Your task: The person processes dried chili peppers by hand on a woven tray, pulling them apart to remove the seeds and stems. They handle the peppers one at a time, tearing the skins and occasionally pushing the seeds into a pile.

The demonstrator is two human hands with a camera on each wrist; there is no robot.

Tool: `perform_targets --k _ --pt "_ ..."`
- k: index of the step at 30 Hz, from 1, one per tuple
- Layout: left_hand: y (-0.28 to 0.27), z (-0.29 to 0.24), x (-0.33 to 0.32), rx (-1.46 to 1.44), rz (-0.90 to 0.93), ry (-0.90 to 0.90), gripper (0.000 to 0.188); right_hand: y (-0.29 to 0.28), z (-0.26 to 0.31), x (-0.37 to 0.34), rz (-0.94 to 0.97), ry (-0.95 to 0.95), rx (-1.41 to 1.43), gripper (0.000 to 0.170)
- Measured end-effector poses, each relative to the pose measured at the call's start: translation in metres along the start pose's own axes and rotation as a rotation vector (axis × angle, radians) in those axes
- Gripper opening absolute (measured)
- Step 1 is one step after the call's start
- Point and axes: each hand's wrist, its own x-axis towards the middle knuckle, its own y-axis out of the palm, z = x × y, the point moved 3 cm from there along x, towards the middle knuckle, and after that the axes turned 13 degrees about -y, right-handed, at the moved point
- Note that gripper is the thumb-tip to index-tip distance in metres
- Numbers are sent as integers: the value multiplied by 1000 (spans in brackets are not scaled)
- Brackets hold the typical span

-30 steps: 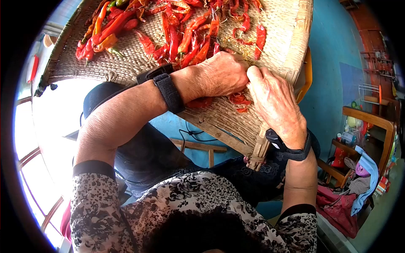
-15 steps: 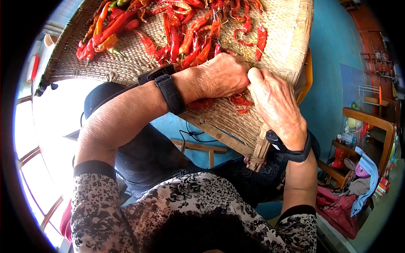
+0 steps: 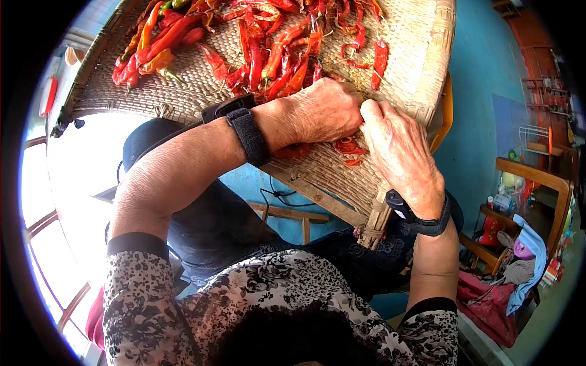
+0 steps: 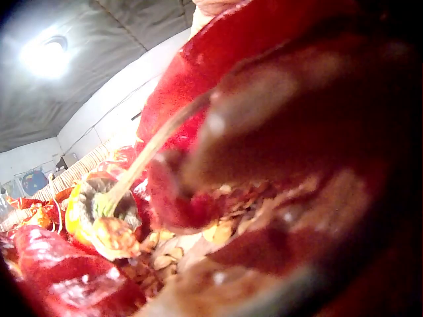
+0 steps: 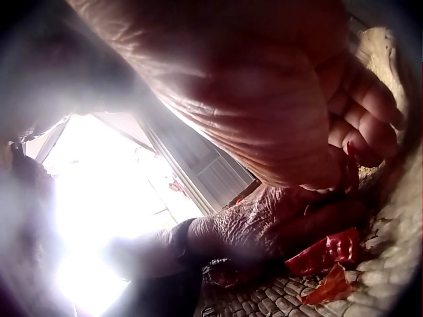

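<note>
We've got a red chilli pc point(image 5: 351, 158) at the R hand's point(image 3: 395, 139) curled fingertips, over the near edge of the woven tray point(image 3: 421, 36); R thumb and fingers are pinched narrow on it. L hand point(image 3: 329, 111) meets it there, knuckles bent; tips hidden, so we can't tell what they hold.

Just below the hands we see torn red scraps point(image 3: 349, 146) on the weave. Beyond, a heap of red chillies point(image 3: 268, 55), w/ pale seeds point(image 3: 360, 76) scattered btwn the heap and a lone red chilli point(image 3: 379, 64). Off to L, fatter peppers point(image 3: 162, 49), red & orange, w/ a green one point(image 3: 177, 3) at the top. L wrist cam: a dried stem point(image 4: 155, 142) up close, ceiling lamp point(image 4: 47, 58) behind.

Both wrists have black straps point(image 3: 248, 135); the R one's device point(image 3: 398, 204) has a pale mark, too small for us to read. Under the tray, a wooden bar point(image 3: 293, 212). Far R, a bottle point(image 3: 503, 203) w/ a blue label, lettering illegible, above a lt-blue cloth point(image 3: 532, 262).
</note>
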Motion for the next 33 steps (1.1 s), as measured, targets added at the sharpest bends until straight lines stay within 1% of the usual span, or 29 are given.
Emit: perform_targets --k 2,8,15,18,21,23,26,33 --pt "1 0 0 2 28 -9 21 0 0 0 5 -2 -2 25" --pt "0 -1 0 27 3 -3 22 -1 0 0 -9 -8 7 25" --pt "1 0 0 23 22 -11 21 -2 0 0 9 0 -3 25" --pt "1 0 0 9 -11 2 20 -2 0 1 1 -12 -7 25" --pt "3 0 0 27 27 -8 19 -1 0 0 13 -2 -13 24" --pt "2 0 -1 40 -25 14 14 -1 0 0 4 -1 -8 24" --pt "3 -1 1 60 21 2 19 -2 1 1 -7 -14 -17 23" --pt "1 0 1 22 11 -8 20 -3 1 1 -20 -16 -18 21"
